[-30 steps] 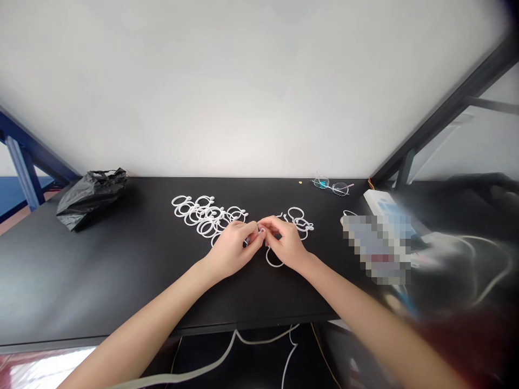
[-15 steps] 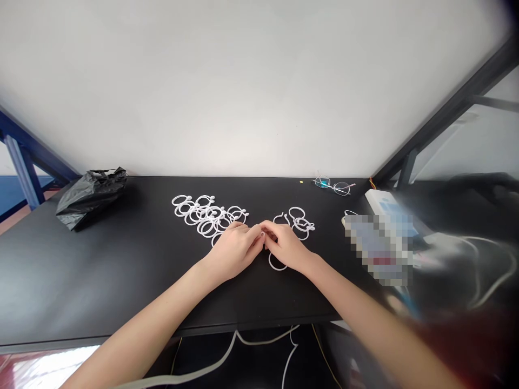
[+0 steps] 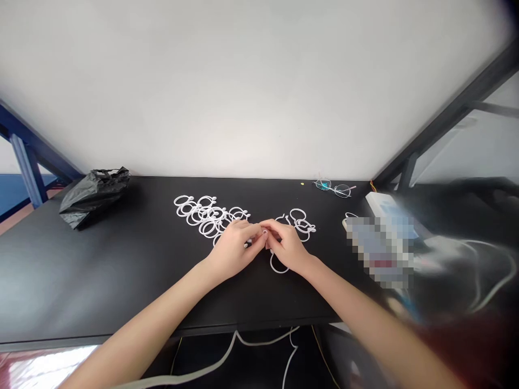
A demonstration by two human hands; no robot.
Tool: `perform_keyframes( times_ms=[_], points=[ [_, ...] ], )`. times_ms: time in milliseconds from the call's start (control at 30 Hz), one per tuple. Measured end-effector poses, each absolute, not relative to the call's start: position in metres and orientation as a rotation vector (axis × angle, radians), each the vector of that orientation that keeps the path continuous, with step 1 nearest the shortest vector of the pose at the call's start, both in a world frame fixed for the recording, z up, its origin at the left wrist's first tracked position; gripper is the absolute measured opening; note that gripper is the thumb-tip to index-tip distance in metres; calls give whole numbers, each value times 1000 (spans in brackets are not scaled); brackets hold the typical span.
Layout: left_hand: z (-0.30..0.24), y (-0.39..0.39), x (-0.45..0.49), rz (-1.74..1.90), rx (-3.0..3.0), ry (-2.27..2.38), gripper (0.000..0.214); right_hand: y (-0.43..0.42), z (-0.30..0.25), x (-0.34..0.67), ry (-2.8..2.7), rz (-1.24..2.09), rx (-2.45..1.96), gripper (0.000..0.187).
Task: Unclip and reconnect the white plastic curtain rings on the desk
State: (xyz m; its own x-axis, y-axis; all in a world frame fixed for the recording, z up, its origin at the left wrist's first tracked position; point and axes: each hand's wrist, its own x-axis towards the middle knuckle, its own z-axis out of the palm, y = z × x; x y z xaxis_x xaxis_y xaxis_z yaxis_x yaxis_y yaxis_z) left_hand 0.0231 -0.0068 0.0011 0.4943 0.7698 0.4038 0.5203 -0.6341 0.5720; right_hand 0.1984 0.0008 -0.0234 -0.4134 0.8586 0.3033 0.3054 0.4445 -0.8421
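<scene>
My left hand point(image 3: 235, 243) and my right hand point(image 3: 288, 246) meet fingertip to fingertip over the black table, both closed in a pinch. A small pale bit shows between the fingertips; the fingers hide the rest, so I cannot make it out. Left of my left hand lies a heap of white plastic rings point(image 3: 207, 229) with small knobs at their ends, partly covered by the hand. Beyond my right hand are several more such rings point(image 3: 298, 214). One further white ring point(image 3: 279, 272) shows partly under my right hand, its upper part hidden.
A crumpled black plastic bag point(image 3: 95, 195) lies at the left end of the table point(image 3: 162, 292). Eyeglasses point(image 3: 333, 188) rest near the wall. To the right are a pixelated phone-like object point(image 3: 377, 254), a white box point(image 3: 385, 208) and cables. A pale cable point(image 3: 211, 369) hangs below the front edge.
The view has shifted slightly. The fingers of my left hand have moved a little, and a white knob now shows below that hand. Both hands stay together in the same place.
</scene>
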Motion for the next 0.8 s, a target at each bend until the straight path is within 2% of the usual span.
perform_keyframes(
  times_ms=[200,367,633,800],
  points=[
    [5,-7,23,979,2160,1138,28,1,-22,195,-1762,850,-994,19],
    [5,-4,22,995,1970,1219,23,1,-19,195,-1704,922,-941,17],
    [2,5,18,1050,1489,972,26,3,-21,197,-1528,1163,-799,13],
    [5,4,18,1070,1349,924,22,4,-14,198,-1435,1136,-801,15]
  ],
)
